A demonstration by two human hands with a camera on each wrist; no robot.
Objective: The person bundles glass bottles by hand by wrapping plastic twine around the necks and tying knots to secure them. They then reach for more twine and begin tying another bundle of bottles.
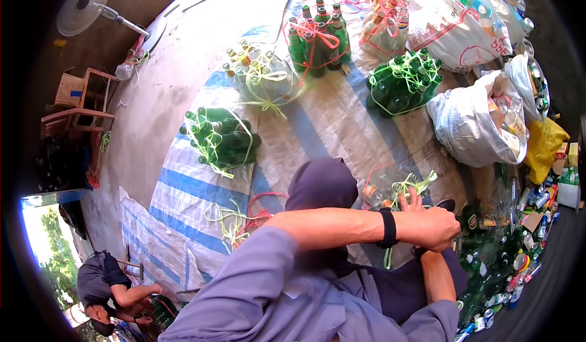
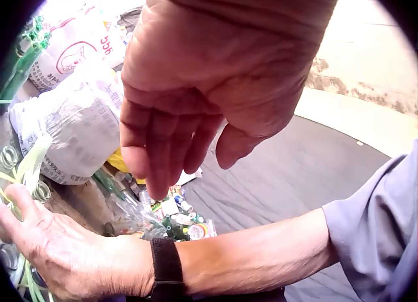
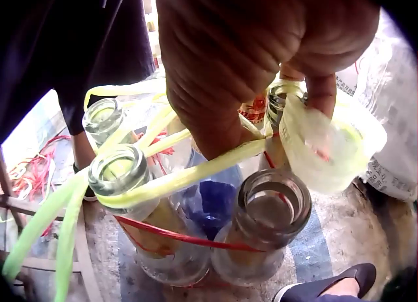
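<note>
In the head view, my left hand [image 1: 436, 227] reaches across my body and passes over my right wrist. The left wrist view shows this left hand [image 2: 202, 86] palm on, its fingers hanging loosely with nothing between them. My right hand [image 1: 414, 203] is at a bundle of clear glass bottles [image 1: 373, 194], partly hidden behind the left. Seen from the right wrist, the right hand [image 3: 261, 60] pinches pale yellow-green plastic tape [image 3: 196, 178] among the bottle necks [image 3: 271, 204]. That tape loops around several necks, and red string [image 3: 189, 238] circles the bottles lower down.
Tied green bottle bundles [image 1: 223, 137] and a clear bundle [image 1: 259, 76] stand on the striped tarp [image 1: 201, 189]. White sacks [image 1: 473, 119] and loose bottles and cans [image 1: 497, 269] lie to the right. Loose tape [image 1: 232, 223] lies at left. Another person [image 1: 107, 281] bends over bottles at lower left.
</note>
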